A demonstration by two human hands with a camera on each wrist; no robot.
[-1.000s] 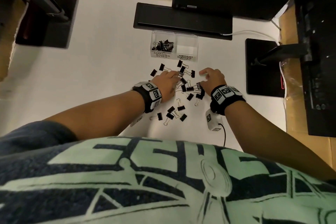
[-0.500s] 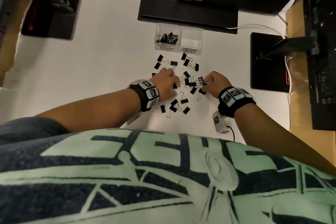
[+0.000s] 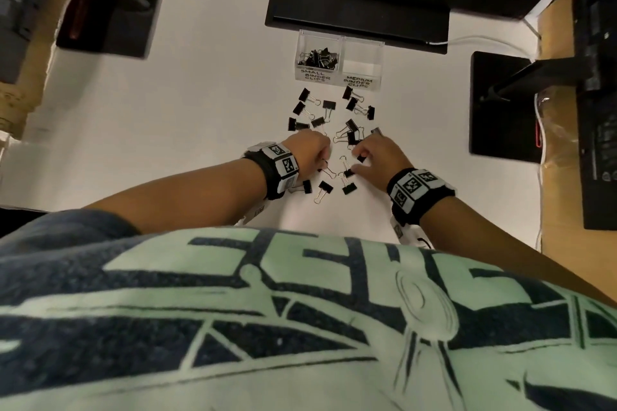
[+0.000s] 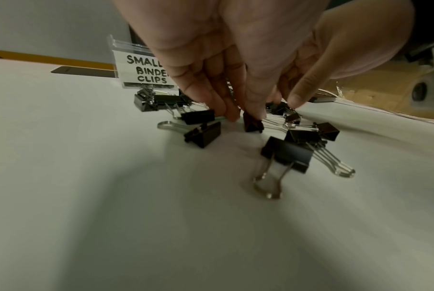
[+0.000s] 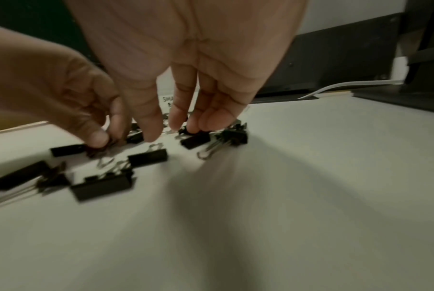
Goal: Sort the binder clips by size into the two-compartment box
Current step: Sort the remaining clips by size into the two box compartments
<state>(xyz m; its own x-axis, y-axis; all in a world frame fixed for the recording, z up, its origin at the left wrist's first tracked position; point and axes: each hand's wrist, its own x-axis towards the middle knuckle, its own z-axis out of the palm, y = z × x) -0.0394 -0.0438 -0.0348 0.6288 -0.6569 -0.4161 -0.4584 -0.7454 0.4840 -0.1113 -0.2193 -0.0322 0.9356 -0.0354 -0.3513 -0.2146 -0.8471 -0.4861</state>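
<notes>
Several black binder clips (image 3: pixel 329 105) lie scattered on the white table (image 3: pixel 200 110) in front of a clear two-compartment box (image 3: pixel 340 40). Its left compartment, labelled small, holds several clips (image 3: pixel 319 58); the right one (image 3: pixel 362 65), labelled medium, shows only its bare floor. My left hand (image 3: pixel 310 152) is over the near part of the pile, and its thumb and fingers (image 5: pixel 96 135) pinch a small clip (image 4: pixel 253 125). My right hand (image 3: pixel 375 157) hangs beside it with loosely bent fingers (image 5: pixel 211 122), whose tips rest on a clip (image 5: pixel 195 139).
A black monitor base (image 3: pixel 357 17) stands right behind the box. Black stands sit at the far left (image 3: pixel 110 7) and at the right (image 3: pixel 500 103), with a white cable (image 3: pixel 480 42) along the back. More clips (image 3: pixel 347 188) lie near my wrists.
Both hands have drawn back towards me and closer together over the near clips. The right hand, which held a clip at its fingertips, has come down onto the pile.
</notes>
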